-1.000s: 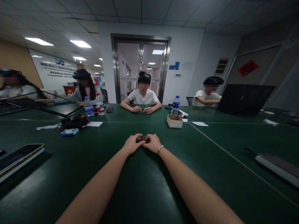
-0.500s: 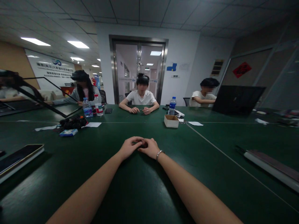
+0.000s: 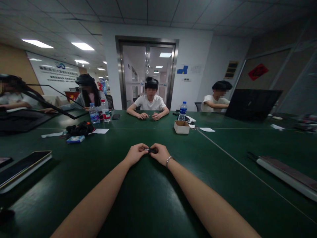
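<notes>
My left hand (image 3: 135, 154) and my right hand (image 3: 160, 154) meet over the middle of the dark green table (image 3: 146, 198). Between their fingertips lies a small black object with a silver end (image 3: 153, 150), roughly level. The fingers of the left hand pinch at its silver end. Thumb and fingers of the right hand close on its dark, rounded part, which they partly cover. Its exact kind is too small to make out. A silver bracelet is round my right wrist.
An open small box (image 3: 181, 128) sits beyond my right hand, near a water bottle (image 3: 183, 111). Two bottles, a dark tangled bundle (image 3: 78, 129) and a blue packet (image 3: 75, 139) lie far left. A phone (image 3: 24, 168) is at left, a long flat object (image 3: 287, 175) at right. Several people sit around.
Both hands have shifted slightly, and their fingers have drawn apart a little. The black object, mostly hidden before, now shows between them with its silver end to the left.
</notes>
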A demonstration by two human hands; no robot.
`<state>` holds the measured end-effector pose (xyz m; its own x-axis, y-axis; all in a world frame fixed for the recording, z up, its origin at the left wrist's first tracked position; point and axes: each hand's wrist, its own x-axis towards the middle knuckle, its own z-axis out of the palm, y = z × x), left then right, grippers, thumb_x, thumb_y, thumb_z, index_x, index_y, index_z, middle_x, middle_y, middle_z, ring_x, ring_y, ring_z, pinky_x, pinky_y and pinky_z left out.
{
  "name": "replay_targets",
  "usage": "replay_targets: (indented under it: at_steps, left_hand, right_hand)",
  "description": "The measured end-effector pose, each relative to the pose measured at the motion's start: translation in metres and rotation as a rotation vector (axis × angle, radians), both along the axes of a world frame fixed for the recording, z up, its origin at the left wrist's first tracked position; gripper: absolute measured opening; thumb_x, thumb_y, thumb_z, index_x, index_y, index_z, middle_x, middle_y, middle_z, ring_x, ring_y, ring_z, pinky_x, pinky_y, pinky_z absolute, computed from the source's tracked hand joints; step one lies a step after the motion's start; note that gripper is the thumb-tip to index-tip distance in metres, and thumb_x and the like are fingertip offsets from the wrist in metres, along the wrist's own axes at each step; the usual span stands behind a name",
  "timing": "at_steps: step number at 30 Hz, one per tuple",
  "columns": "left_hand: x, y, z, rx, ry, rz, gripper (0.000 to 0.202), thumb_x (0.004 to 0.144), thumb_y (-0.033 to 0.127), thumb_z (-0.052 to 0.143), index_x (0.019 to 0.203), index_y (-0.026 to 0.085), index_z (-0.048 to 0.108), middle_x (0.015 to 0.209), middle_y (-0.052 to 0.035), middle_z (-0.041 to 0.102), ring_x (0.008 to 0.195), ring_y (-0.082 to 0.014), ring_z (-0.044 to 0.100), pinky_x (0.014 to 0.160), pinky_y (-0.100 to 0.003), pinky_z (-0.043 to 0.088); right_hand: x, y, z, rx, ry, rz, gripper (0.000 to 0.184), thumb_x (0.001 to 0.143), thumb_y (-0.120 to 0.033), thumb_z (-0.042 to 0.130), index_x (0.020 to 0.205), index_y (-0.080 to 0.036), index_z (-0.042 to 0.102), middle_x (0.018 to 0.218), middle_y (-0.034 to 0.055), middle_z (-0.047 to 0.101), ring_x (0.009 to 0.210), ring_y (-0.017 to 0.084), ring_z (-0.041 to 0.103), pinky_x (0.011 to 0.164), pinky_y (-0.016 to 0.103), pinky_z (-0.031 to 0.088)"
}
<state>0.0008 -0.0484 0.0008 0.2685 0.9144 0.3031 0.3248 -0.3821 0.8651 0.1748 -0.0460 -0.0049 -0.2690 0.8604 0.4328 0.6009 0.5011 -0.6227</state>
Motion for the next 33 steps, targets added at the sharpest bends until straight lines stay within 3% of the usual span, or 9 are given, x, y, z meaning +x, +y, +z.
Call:
replay_targets:
  at_steps: [5,12,17,22,26,33]
  left_hand:
    - [-0.002,0.001,-0.003,-0.035,0.02,-0.025,0.024,0.072,0.033,0.06,0.089,0.016,0.061,0.077,-0.0039,0.066,0.071,-0.0152,0.062,0.072,-0.029,0.048]
    - [-0.001,-0.003,0.005,-0.062,0.09,-0.001,0.04,0.078,0.051,0.046,0.072,0.014,0.059,0.062,-0.0019,0.061,0.051,-0.0119,0.056,0.054,-0.024,0.043]
    - [-0.003,-0.006,0.008,-0.061,0.154,0.021,0.046,0.078,0.054,0.042,0.069,0.014,0.06,0.055,-0.0005,0.057,0.045,-0.0106,0.052,0.049,-0.022,0.039]
    - [-0.005,-0.004,0.007,-0.022,0.14,-0.026,0.032,0.076,0.045,0.051,0.076,0.015,0.062,0.068,-0.0019,0.063,0.059,-0.0129,0.057,0.059,-0.024,0.044]
    - [-0.004,-0.002,0.004,-0.005,0.002,-0.066,0.022,0.067,0.03,0.064,0.084,0.016,0.062,0.077,-0.0027,0.065,0.073,-0.015,0.06,0.07,-0.028,0.046]
    - [-0.005,0.002,-0.001,-0.019,-0.061,-0.091,0.024,0.062,0.024,0.069,0.083,0.014,0.06,0.08,-0.0039,0.064,0.073,-0.0146,0.06,0.072,-0.03,0.048]
  right_hand:
    - [0.001,-0.003,0.005,0.071,-0.03,0.019,0.017,0.063,-0.015,0.064,0.08,-0.018,0.061,0.072,-0.0007,0.057,0.064,0.011,0.05,0.061,0.023,0.04]
    - [-0.001,-0.008,0.01,0.13,-0.039,0.059,0.021,0.064,-0.011,0.063,0.084,-0.018,0.059,0.078,0.0,0.056,0.068,0.012,0.05,0.064,0.024,0.04]
    - [-0.001,-0.012,0.013,0.16,-0.075,0.09,0.02,0.067,-0.012,0.062,0.085,-0.019,0.058,0.081,0.0004,0.055,0.07,0.012,0.05,0.066,0.024,0.04]
    - [0.002,-0.008,0.011,0.087,-0.062,0.123,0.02,0.068,-0.016,0.064,0.088,-0.018,0.061,0.081,0.0011,0.057,0.068,0.011,0.05,0.064,0.024,0.041]
    - [0.003,-0.004,0.009,0.025,-0.039,0.116,0.02,0.07,-0.018,0.063,0.09,-0.018,0.063,0.08,0.0009,0.059,0.068,0.012,0.052,0.065,0.024,0.041]
    - [0.003,0.0,0.005,-0.006,-0.013,0.123,0.021,0.071,-0.02,0.063,0.092,-0.018,0.064,0.079,0.0008,0.061,0.068,0.012,0.052,0.066,0.024,0.041]
